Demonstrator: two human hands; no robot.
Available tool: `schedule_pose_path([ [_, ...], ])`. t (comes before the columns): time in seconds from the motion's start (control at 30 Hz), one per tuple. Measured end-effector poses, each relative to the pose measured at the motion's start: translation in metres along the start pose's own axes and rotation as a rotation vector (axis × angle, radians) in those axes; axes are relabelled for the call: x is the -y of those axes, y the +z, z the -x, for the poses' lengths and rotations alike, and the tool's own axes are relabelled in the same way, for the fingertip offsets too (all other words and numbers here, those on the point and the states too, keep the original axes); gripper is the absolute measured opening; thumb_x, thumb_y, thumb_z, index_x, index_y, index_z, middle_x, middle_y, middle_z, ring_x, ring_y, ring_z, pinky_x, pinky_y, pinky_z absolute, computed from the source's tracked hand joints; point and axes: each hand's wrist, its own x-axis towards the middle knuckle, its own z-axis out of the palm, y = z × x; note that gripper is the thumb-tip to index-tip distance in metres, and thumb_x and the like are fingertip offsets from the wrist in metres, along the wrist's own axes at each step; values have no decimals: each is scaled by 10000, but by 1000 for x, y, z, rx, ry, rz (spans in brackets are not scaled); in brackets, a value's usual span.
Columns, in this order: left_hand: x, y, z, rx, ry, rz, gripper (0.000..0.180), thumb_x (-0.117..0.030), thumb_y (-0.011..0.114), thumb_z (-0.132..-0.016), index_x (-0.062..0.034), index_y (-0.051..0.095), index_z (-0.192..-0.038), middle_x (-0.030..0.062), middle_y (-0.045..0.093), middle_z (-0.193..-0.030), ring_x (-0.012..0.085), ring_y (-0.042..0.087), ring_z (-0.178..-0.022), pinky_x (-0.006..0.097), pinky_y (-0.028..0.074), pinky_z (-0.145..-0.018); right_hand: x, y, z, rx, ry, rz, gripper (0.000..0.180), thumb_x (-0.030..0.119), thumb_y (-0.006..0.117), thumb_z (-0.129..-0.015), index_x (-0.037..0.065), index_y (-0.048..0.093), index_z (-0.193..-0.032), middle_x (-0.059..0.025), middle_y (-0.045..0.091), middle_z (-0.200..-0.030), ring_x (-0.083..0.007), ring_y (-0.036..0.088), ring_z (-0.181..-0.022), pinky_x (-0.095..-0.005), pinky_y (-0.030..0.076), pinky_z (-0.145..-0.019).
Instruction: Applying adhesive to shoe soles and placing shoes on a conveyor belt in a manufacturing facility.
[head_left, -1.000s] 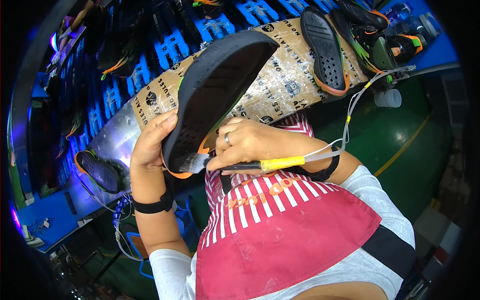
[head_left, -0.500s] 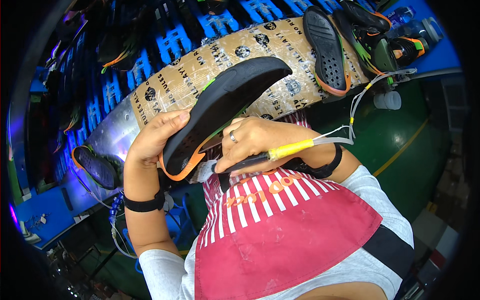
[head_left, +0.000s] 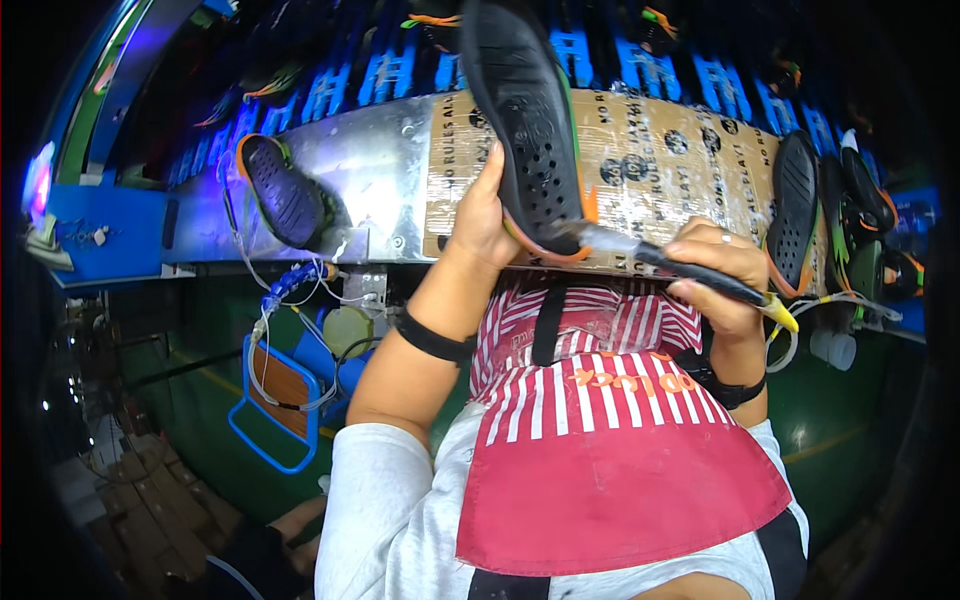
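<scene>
While the left hand (head_left: 484, 222) clasps the black sole (head_left: 532, 140) near its heel, the right hand (head_left: 725, 268) curls around a brush (head_left: 690, 268).
The sole's long axis runs away from the body, bristles (head_left: 608, 242) reaching its heel from the right.

Red apron (head_left: 620, 490), grey sleeves (head_left: 375, 480); black wristbands (head_left: 432, 338)

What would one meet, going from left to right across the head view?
Blue tabletop, black sole on the metal bench, held sole in the left hand, right hand with the brush, another sole on the cardboard's right end.
</scene>
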Motion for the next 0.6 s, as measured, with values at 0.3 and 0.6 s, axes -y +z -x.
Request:
schedule_pose_path([
  [0.3,-6,-27,26,34,63,155,755,-610,197,-818,-47,307,-1309,221,447,-1208,389,501,-1037,537,445,-810,-14,-9,23,-401,107,-156,387,140,668,-712,-114,563,-984,-194,572,-862,-237,576,-766,-300,456,-728],
  [0.6,27,-11,35,-4,-104,271,679,-526,264,-810,-21,378,-1249,235,516,-1104,403,545,-962,492,482,-753,-1,1,9,-482,305,-98,282,19,602,-728,-97,570,-983,-166,617,-869,-202,617,-761,-267,481,-741],
])
